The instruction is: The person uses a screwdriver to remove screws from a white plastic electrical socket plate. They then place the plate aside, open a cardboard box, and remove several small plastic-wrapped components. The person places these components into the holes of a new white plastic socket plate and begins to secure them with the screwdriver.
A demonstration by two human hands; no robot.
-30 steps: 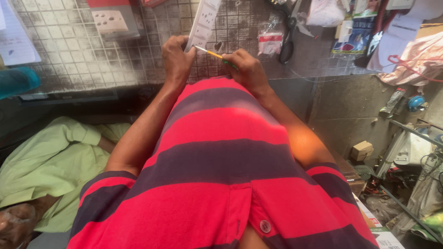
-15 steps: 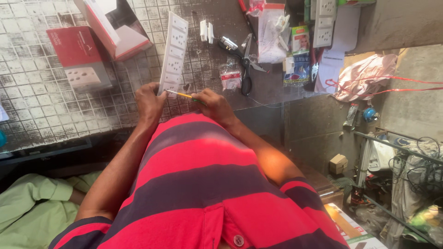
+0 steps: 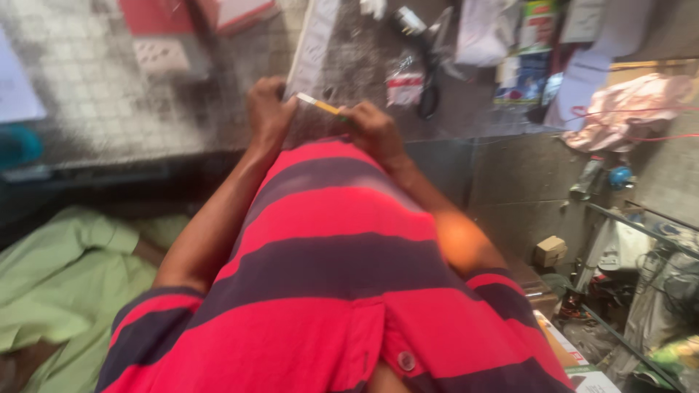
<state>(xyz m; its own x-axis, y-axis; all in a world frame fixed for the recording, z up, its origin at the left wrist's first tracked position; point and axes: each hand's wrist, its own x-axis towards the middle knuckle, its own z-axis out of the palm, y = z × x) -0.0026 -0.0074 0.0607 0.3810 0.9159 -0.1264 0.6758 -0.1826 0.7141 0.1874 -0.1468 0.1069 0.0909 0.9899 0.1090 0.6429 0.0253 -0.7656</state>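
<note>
Up in the top centre of the frame, the left hand (image 3: 268, 109) grips the lower end of a long white socket strip (image 3: 313, 44) lying on the tiled counter (image 3: 87, 109). Just right of it, the right hand (image 3: 373, 127) pinches a thin yellow-handled screwdriver (image 3: 320, 105), its tip at the strip. Rigid and light, the strip looks best braced at that lower end, the slim tool held near its handle.

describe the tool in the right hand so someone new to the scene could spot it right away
Start at the tiled counter at the top of the view, above the red and dark striped shirt. The left hand and right hand meet at its near edge. Bridging them is a slim yellow screwdriver with a pale tip, the only thin yellow stick there.
</note>
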